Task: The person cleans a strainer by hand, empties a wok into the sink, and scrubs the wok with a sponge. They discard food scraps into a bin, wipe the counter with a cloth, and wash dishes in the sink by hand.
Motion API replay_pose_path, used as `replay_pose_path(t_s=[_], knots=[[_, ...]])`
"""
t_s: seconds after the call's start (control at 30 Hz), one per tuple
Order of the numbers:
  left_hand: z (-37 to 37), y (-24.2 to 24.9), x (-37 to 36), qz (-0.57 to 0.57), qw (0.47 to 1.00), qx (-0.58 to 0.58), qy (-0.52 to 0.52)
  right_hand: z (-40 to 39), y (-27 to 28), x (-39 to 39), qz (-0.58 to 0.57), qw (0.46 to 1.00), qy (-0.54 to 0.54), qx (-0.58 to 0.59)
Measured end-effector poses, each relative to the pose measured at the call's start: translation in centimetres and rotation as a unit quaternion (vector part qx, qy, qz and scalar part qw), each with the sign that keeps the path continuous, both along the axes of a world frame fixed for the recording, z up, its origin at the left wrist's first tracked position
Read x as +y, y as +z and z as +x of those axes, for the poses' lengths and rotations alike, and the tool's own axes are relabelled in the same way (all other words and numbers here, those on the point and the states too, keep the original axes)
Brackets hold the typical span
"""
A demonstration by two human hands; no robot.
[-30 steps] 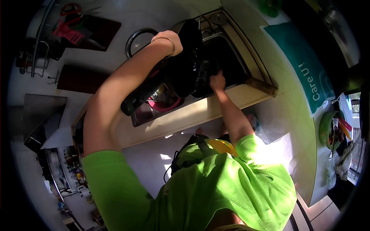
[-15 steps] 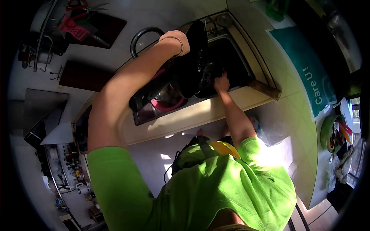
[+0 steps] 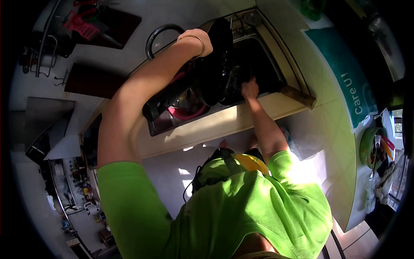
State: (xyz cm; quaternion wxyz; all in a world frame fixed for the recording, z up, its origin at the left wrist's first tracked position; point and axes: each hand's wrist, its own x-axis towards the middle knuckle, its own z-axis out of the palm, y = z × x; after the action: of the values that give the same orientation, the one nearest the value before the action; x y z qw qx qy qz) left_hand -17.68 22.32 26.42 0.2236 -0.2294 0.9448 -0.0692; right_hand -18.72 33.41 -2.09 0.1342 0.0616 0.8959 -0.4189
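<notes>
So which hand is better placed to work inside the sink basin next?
Probably the right hand: it's at the sink basin, while the left hand is farther off, by the black pan.

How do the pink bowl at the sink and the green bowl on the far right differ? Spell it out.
The pink bowl is partly hidden by a large black item; the green bowl has no such item over it.
The pink bowl shows something pale and shiny inside, too unclear to name; the green bowl holds long pieces, some red and orange.
Both look round, and both have things in them.
</notes>
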Motion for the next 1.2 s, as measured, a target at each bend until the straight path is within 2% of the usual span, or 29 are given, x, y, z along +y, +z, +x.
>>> replay_pose_path(t_s=[0.13, 0.3, 0.33, 0.4, 0.47, 0.5, 0.53, 0.57, 0.6, 0.67, 0.73, 0.77, 0.8, 0.83, 0.9, 0.97, 1.0, 1.07, 1.1, 1.13, 1.2], knots=[[0.5, -0.5, -1.8, -0.004, 1.0, 0.012, -0.001, -0.5, 0.0, 0.7, 0.021, 1.0, 0.011, 0.013], [2.4, -0.8, -5.5, 0.082, 0.991, 0.076, 0.071, -1.6, 0.2, 2.4, -0.017, 0.997, 0.042, 0.068], [2.7, -0.9, -6.3, 0.106, 0.987, 0.064, 0.099, -1.9, 0.6, 2.7, -0.018, 0.997, 0.042, 0.069], [4.3, -1.0, -7.2, 0.176, 0.97, 0.117, 0.12, -2.4, 1.9, 3.3, -0.005, 0.998, 0.044, 0.042], [6.0, -1.7, -7.9, 0.285, 0.911, 0.191, 0.229, -2.7, 3.4, 3.7, 0.004, 0.998, 0.048, 0.04], [6.2, -3.5, -10.1, 0.286, 0.917, 0.182, 0.212, -3.3, 3.1, 4.1, -0.009, 0.998, 0.047, 0.028], [7.7, -2.9, -9.0, 0.337, 0.876, 0.228, 0.26, -4.0, 2.8, 4.4, -0.021, 0.999, 0.046, 0.016], [8.3, -4.3, -10.1, 0.359, 0.851, 0.258, 0.282, -4.5, 2.2, 4.7, 0.03, 0.995, 0.061, 0.069], [9.0, -6.2, -11.6, 0.38, 0.826, 0.286, 0.303, -4.9, 2.1, 5.0, 0.032, 0.995, 0.059, 0.069], [11.2, -7.6, -12.6, 0.456, 0.788, 0.278, 0.306, -6.0, 2.1, 5.6, 0.018, 0.995, 0.089, 0.047], [13.4, -8.6, -12.0, 0.44, 0.789, 0.316, 0.289, -7.0, 2.0, 6.2, 0.013, 0.991, 0.106, 0.084], [14.5, -8.5, -11.1, 0.461, 0.759, 0.327, 0.322, -7.3, 1.8, 6.5, 0.006, 0.985, 0.124, 0.118], [15.4, -8.1, -9.9, 0.481, 0.727, 0.337, 0.356, -7.3, 2.5, 6.8, 0.009, 0.986, 0.122, 0.115], [16.5, -8.8, -9.6, 0.483, 0.726, 0.333, 0.359, -7.2, 4.2, 7.0, 0.003, 0.984, 0.148, 0.098], [18.2, -10.3, -9.8, 0.513, 0.667, 0.371, 0.392, -7.6, 6.7, 7.4, -0.001, 0.981, 0.174, 0.08], [19.9, -10.8, -9.3, 0.524, 0.655, 0.372, 0.399, -8.8, 7.7, 7.9, 0.049, 0.971, 0.222, 0.07], [20.6, -11.1, -9.0, 0.534, 0.642, 0.377, 0.4, -10.8, 5.4, 8.3, 0.052, 0.971, 0.224, 0.068], [22.3, -11.9, -8.7, 0.521, 0.636, 0.384, 0.421, -15.0, -0.5, 9.1, 0.041, 0.957, 0.248, 0.143], [23.2, -12.4, -8.4, 0.508, 0.632, 0.39, 0.437, -14.4, 1.4, 9.0, -0.016, 0.957, 0.243, 0.156], [23.9, -12.7, -8.0, 0.494, 0.628, 0.396, 0.452, -13.4, 4.0, 8.8, -0.014, 0.958, 0.243, 0.153], [25.5, -12.5, -7.1, 0.5, 0.636, 0.386, 0.443, -12.1, 7.6, 8.1, -0.049, 0.984, 0.172, -0.017]])
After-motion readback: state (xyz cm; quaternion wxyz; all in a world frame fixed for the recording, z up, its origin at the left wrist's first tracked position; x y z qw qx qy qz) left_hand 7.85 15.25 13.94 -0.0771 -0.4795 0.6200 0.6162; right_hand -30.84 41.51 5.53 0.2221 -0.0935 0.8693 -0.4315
